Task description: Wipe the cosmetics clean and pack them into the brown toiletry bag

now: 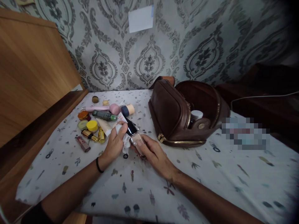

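My right hand [156, 155] is wrapped round a glass bottle [138, 144] of beige liquid with a black cap [132, 127], tilted up to the left. In my left hand [115, 141] a white cloth [126, 141] is pinched against the bottle near its cap. Beyond my left hand lie several cosmetics, among them a dark green bottle [102, 115], a yellow round jar [92, 126], a pink tube [98, 108], a beige tube [104, 127] and a lip gloss tube [83, 144]. A brown bag [170, 115] stands unzipped to the right, with a white-lidded container [196, 114] inside.
All of this rests on a patterned white cloth cover [140, 193]. Patterned wallpaper rises behind, with a white card [140, 19] on it. A wooden panel [30, 62] stands at the left. Right of the bag lies a blurred-out item [247, 133].
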Demonstrator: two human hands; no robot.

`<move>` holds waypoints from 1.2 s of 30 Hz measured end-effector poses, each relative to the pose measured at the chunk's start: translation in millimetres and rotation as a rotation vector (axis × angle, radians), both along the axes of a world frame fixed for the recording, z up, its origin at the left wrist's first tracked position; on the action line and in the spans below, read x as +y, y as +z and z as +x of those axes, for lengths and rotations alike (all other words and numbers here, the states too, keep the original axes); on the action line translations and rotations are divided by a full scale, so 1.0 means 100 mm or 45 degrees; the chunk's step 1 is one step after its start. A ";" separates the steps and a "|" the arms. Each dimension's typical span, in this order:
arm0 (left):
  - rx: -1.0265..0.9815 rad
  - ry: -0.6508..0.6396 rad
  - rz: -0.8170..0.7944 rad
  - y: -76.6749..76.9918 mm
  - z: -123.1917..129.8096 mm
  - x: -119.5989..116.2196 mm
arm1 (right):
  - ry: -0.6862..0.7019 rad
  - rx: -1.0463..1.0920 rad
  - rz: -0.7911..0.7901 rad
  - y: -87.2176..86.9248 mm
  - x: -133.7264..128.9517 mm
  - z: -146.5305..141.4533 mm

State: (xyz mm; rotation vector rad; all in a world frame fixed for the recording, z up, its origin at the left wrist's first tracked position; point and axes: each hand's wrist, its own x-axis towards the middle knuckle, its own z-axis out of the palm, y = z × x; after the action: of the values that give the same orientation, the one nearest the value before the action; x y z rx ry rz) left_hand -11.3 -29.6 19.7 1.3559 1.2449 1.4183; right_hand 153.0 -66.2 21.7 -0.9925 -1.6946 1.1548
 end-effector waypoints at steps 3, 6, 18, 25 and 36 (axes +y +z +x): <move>-0.022 -0.005 -0.006 0.00 0.01 0.01 | 0.001 0.002 -0.020 -0.01 0.01 0.00; -0.055 -0.055 -0.024 0.04 0.03 0.00 | -0.002 -0.028 -0.017 -0.01 0.01 0.00; -0.087 -0.246 -0.026 0.07 0.00 -0.02 | -0.042 -0.029 0.058 0.01 0.00 0.02; -0.067 -0.325 -0.070 0.07 -0.03 -0.01 | -0.034 0.005 -0.018 -0.01 0.00 0.02; -0.012 -0.212 0.014 0.10 -0.05 0.04 | -0.052 0.127 -0.052 0.03 0.03 0.02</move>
State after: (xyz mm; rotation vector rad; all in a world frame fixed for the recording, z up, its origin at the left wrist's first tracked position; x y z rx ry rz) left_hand -16.5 -25.5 29.5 1.4243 1.0923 1.3159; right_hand 155.2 -63.6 24.6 -0.9742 -1.5708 1.1971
